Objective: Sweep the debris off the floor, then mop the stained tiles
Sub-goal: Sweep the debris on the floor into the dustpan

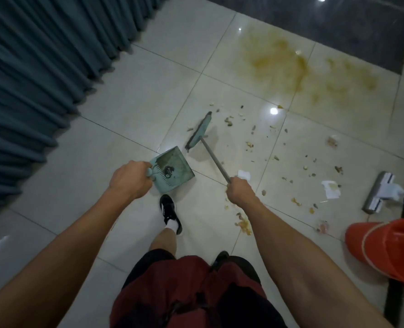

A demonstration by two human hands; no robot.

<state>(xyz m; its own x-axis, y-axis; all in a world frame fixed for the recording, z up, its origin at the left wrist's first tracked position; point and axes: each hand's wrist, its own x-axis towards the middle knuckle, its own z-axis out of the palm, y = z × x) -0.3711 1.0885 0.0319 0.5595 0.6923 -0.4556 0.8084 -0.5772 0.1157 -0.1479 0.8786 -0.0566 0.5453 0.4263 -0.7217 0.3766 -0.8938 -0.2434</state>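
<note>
Clearly the broom (199, 132) was a light, stiff tool, best held high on its thin handle, and that was where the right hand (240, 190) had it, fingers curled tight round the shaft. Its flat green head rested on the pale tiled floor (130, 129), well ahead of both hands and angled toward the dustpan (172, 170). The left hand (130, 179) gripped the dustpan's short handle, fingers wrapped round it; the pan looked like thin plastic, light enough to tilt with one wrist, and it already carried a small dark clump near its toothed edge. It sat just beside the broom head, its open lip facing that way.

Most of the debris (276, 147) lay scattered to the right of the broom: crumbs, small stones and scraps of paper, dry and loose by the look of them, so they would probably skid easily on the glossy tiles. Some softer yellowish bits near the right forearm might smear rather than roll. The yellow-brown stain (284, 62) spread over the far tiles, well apart from both hands. A flat mop (378, 192) and an orange bucket (385, 247) waited at the right edge.
</note>
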